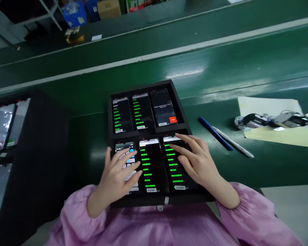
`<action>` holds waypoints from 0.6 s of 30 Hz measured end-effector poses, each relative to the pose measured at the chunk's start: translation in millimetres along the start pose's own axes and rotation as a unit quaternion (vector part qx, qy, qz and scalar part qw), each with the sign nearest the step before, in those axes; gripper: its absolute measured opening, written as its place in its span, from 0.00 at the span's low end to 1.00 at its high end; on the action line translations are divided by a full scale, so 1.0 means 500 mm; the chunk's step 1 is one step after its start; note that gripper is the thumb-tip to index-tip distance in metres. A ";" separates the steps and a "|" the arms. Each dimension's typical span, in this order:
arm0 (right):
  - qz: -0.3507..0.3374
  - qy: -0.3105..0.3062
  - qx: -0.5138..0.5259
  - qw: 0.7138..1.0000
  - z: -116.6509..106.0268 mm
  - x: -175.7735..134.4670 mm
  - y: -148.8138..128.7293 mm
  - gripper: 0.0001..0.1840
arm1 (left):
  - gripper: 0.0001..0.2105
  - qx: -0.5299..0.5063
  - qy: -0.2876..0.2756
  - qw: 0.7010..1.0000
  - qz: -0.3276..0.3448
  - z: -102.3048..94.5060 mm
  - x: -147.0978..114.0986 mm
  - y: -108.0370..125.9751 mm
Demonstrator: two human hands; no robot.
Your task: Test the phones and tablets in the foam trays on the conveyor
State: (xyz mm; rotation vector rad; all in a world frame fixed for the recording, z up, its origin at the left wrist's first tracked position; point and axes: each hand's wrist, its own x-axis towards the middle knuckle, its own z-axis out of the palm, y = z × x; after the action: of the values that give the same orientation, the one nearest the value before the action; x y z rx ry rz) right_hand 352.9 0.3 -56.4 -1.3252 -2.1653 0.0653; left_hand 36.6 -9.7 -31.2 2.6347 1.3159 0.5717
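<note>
A black foam tray (149,134) lies in front of me, with several smartphones set in two rows, their screens lit. Over the near-left phone (125,147), which shows a light panel and a clock, my left hand (119,174) is spread with its fingers apart. My right hand (196,153) hovers over or touches the near-right phone (176,171), fingers stretched toward its top; contact is unclear. Between them sits the near-middle phone (154,164) with green text lines. The far-right phone (163,106) shows a red button; the far-left phone (122,116) and far-middle phone (143,111) show green lists.
At left stands a stack of black trays (46,136) with more phones. Right of my tray lie a blue pen (215,133) and a white pen (233,141). Farther right, shiny metallic objects (272,120) rest on yellowish paper (284,136). A blue bin (74,13) is at the back.
</note>
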 end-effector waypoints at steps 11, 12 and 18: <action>0.007 0.012 -0.010 1.000 0.013 -0.001 0.009 0.18 | 0.14 0.071 0.052 0.988 -0.127 -0.015 -0.071 -0.056; 0.005 0.020 -0.001 1.000 0.009 -0.003 0.009 0.17 | 0.14 0.085 0.048 0.987 -0.125 -0.013 -0.070 -0.051; -0.006 0.010 -0.018 1.000 -0.003 -0.005 0.000 0.19 | 0.13 0.115 0.040 0.986 -0.112 0.000 -0.078 -0.056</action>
State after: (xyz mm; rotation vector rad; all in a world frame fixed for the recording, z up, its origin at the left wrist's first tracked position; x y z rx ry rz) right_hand 354.6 -1.9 -56.1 -1.3277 -2.1670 0.0076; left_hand -5.3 -23.7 -49.8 2.6073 1.7709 0.5265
